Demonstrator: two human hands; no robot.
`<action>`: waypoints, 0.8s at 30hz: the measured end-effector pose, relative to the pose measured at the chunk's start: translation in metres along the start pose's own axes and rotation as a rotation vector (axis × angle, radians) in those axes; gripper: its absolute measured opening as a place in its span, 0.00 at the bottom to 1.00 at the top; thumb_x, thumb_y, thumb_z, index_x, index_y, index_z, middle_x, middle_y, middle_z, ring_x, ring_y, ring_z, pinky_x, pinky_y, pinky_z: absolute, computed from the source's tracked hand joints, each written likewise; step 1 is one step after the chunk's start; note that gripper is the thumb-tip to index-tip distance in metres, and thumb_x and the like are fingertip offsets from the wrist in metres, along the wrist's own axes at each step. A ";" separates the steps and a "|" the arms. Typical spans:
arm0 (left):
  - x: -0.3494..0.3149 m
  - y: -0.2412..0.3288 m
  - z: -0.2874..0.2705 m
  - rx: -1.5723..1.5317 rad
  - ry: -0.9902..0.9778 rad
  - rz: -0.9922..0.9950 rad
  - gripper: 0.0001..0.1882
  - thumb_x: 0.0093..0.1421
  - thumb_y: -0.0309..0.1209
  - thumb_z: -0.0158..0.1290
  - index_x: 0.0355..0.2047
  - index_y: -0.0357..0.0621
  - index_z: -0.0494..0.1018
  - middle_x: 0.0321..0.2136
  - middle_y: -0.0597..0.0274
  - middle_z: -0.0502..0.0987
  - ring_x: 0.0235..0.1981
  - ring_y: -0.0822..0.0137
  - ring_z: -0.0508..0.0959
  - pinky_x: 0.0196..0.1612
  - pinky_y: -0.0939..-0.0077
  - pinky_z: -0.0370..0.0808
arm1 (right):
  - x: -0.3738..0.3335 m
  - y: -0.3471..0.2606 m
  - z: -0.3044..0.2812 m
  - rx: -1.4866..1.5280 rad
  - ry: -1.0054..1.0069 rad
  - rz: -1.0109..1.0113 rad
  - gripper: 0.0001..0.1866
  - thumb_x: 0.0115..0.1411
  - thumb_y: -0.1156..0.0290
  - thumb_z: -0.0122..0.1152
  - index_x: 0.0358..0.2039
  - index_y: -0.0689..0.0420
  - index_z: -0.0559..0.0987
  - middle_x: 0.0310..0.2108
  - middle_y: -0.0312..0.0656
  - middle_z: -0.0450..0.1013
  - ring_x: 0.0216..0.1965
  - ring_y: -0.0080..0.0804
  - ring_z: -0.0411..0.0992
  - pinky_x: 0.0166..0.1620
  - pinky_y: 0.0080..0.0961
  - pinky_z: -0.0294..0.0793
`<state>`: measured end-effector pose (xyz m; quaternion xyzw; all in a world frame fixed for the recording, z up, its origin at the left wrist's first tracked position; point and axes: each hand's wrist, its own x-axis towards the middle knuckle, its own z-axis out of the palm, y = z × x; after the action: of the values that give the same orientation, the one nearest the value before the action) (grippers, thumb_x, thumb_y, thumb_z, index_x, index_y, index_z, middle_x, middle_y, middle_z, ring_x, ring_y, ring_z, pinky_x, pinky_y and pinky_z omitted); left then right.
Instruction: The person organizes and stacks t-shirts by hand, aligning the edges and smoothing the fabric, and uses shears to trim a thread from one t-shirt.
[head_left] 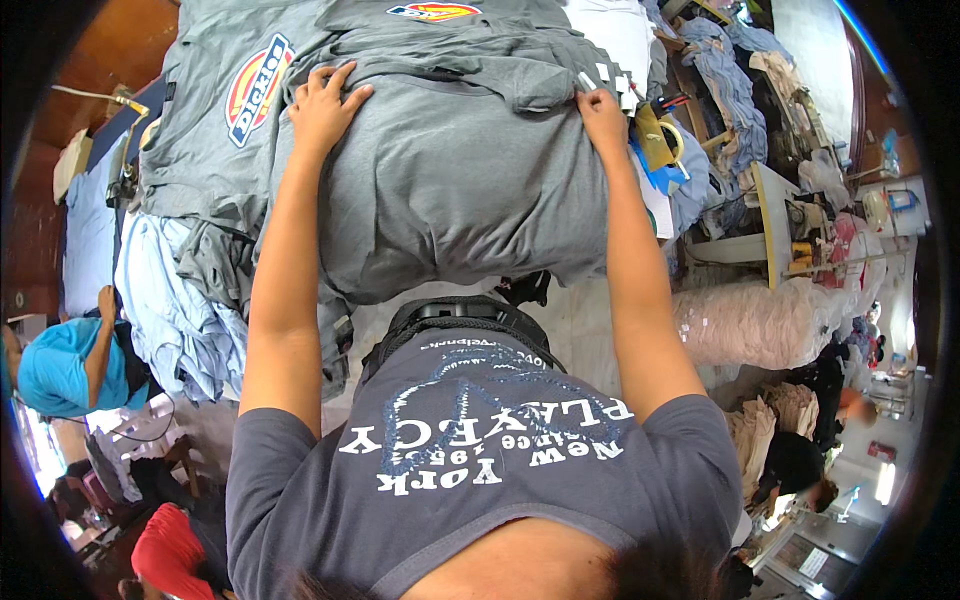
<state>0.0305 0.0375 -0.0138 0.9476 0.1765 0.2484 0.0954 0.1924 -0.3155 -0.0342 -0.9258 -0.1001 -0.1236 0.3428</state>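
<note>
A grey T-shirt (450, 190) lies spread before me, its near part draping over the table's front edge. My left hand (328, 108) rests on it with the fingers spread flat. At the shirt's right edge, my right hand (603, 118) is closed in a pinch around a small white slip (586, 82), close to the fabric; its exact kind is too small to tell. Beyond and to the left lie more grey T-shirts (200, 110) with a colourful printed patch (262, 90).
Right of my right hand are several white tags (625, 90), a tape roll (675, 145) and pens (672, 103). Light blue garments (180, 300) hang at the left. A plastic-wrapped bundle (755, 325) lies at the right. A person in a blue top (70, 365) works at the far left.
</note>
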 end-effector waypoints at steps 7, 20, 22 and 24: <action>-0.001 0.001 0.003 -0.043 0.207 -0.058 0.25 0.46 0.52 0.51 0.43 0.57 0.68 0.46 0.59 0.63 0.47 0.52 0.62 0.45 0.54 0.60 | -0.031 -0.037 -0.016 -0.006 0.002 -0.650 0.25 0.42 0.70 0.59 0.45 0.46 0.68 0.38 0.37 0.66 0.42 0.38 0.64 0.45 0.32 0.62; -0.181 0.014 -0.053 0.022 0.056 0.104 0.24 0.44 0.45 0.55 0.39 0.47 0.67 0.51 0.55 0.58 0.54 0.52 0.55 0.53 0.54 0.52 | -0.087 -0.046 -0.166 0.420 -0.095 -0.320 0.05 0.49 0.79 0.47 0.28 0.62 0.71 0.29 0.33 0.67 0.32 0.19 0.64 0.38 0.14 0.61; -0.203 0.016 -0.054 0.022 -0.002 0.201 0.20 0.43 0.46 0.55 0.33 0.48 0.69 0.51 0.59 0.58 0.55 0.54 0.54 0.54 0.51 0.49 | -0.104 -0.063 -0.177 0.110 -0.063 -0.333 0.05 0.50 0.79 0.46 0.27 0.62 0.70 0.29 0.33 0.67 0.33 0.19 0.63 0.38 0.15 0.61; -0.219 0.024 -0.055 -0.018 -0.082 0.260 0.18 0.42 0.46 0.55 0.28 0.49 0.70 0.51 0.62 0.58 0.56 0.56 0.52 0.55 0.49 0.45 | -0.113 -0.054 -0.184 0.364 0.007 -0.225 0.05 0.49 0.78 0.47 0.28 0.62 0.70 0.29 0.34 0.67 0.33 0.21 0.63 0.38 0.16 0.62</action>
<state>-0.1687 -0.0627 -0.0560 0.9710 0.0458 0.2216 0.0778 0.0409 -0.4076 0.1001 -0.8313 -0.2222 -0.1443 0.4886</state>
